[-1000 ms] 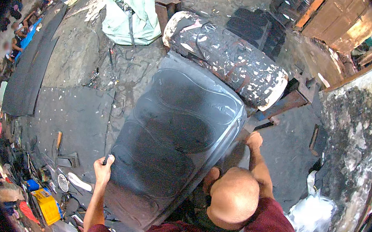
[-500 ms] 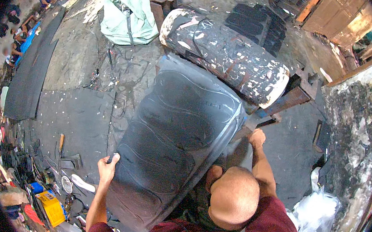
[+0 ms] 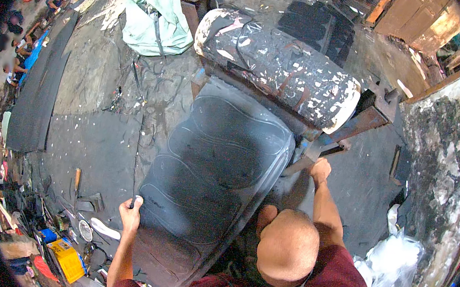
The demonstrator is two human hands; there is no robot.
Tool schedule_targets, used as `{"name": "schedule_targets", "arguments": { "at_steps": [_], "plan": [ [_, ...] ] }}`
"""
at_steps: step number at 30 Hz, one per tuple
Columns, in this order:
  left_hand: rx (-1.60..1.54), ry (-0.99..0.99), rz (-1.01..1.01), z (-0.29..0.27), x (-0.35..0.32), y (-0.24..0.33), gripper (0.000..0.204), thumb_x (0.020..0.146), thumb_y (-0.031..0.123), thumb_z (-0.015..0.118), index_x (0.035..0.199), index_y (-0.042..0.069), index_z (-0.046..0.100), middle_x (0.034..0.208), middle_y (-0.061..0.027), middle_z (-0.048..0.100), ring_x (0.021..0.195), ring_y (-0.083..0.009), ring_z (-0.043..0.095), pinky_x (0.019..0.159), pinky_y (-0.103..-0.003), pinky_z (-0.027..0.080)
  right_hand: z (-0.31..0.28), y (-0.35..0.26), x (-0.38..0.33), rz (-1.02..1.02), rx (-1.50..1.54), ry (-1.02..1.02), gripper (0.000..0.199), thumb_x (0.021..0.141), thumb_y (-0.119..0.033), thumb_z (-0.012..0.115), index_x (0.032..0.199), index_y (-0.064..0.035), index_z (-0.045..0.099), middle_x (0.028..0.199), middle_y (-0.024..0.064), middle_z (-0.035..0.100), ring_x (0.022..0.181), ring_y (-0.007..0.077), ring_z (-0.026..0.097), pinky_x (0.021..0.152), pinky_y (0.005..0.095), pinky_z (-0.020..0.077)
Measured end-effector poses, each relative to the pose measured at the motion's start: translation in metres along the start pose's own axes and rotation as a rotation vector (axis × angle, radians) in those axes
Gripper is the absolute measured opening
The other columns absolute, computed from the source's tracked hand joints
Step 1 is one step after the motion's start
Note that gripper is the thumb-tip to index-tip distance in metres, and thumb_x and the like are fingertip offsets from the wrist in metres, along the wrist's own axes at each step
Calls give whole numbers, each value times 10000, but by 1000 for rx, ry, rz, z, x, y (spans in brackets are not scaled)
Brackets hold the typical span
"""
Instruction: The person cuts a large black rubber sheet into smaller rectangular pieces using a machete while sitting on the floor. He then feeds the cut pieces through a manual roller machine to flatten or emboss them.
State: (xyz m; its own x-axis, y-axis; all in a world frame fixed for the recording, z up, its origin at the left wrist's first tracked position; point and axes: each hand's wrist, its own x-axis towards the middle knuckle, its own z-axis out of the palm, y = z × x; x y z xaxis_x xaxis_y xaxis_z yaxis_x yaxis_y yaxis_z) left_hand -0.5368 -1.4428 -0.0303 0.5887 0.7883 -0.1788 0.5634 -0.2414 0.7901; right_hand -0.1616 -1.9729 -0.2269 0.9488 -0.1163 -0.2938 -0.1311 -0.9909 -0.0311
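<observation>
A large black sheet (image 3: 184,211) with curved, sole-like outlines marked in pale lines slopes up from near my body to a low metal stand. Its far end lies under the edge of a thick, paint-flecked roller (image 3: 282,65). My left hand (image 3: 130,216) is closed at the sheet's left edge, with a small dark stick-like thing pinched beside the thumb. On the right, my right hand (image 3: 320,170) is closed against the end of a metal piece by the stand's bracket (image 3: 374,114). What its fingers wrap is hidden.
A pale green cloth bundle (image 3: 158,26) lies beyond the sheet. Dark strips (image 3: 40,103) rest at far left, with people beyond. Tools, scraps and a yellow box (image 3: 66,260) crowd the near left. A clear plastic bag (image 3: 393,264) stands by the stained wall (image 3: 439,152).
My left hand has come slightly nearer to me along the sheet's edge, and the outlines on the sheet now sit differently. My right hand stays at the bracket, still closed.
</observation>
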Motion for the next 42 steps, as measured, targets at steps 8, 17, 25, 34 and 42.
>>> {"name": "schedule_targets", "arguments": {
  "at_steps": [8,17,25,34,42],
  "plan": [
    [-173,-83,148,-31,17,33,490,844,405,726,596,116,417,620,110,383,593,-45,312,527,-272,230,4,13,3,1,-9,102,456,707,-448,745,867,-23,700,891,172,709,867,361,695,791,427,557],
    [106,49,89,-22,-7,88,354,855,270,699,664,-2,577,643,68,495,607,-61,405,545,-265,339,10,20,6,-58,-31,65,390,704,-365,714,869,-15,662,875,190,698,829,351,695,727,435,562],
    [74,25,98,-34,3,118,387,852,329,716,823,-55,676,713,9,619,653,-87,509,619,-281,439,-28,2,-120,-311,88,-147,435,689,-365,723,896,10,645,805,249,665,826,428,662,706,480,538],
    [196,-156,279,14,28,173,417,883,350,672,778,-52,636,567,-30,536,551,-93,430,494,-308,363,-288,-38,-250,-460,-49,-344,335,710,-225,715,1015,-88,690,864,226,686,849,391,675,798,473,533],
    [398,-173,432,34,37,246,473,913,389,628,833,-77,625,538,-154,529,522,-132,455,523,-376,409,-413,-28,-200,-400,-86,381,175,624,-56,664,788,-96,617,694,167,639,663,381,638,629,457,509]
  ]
}}
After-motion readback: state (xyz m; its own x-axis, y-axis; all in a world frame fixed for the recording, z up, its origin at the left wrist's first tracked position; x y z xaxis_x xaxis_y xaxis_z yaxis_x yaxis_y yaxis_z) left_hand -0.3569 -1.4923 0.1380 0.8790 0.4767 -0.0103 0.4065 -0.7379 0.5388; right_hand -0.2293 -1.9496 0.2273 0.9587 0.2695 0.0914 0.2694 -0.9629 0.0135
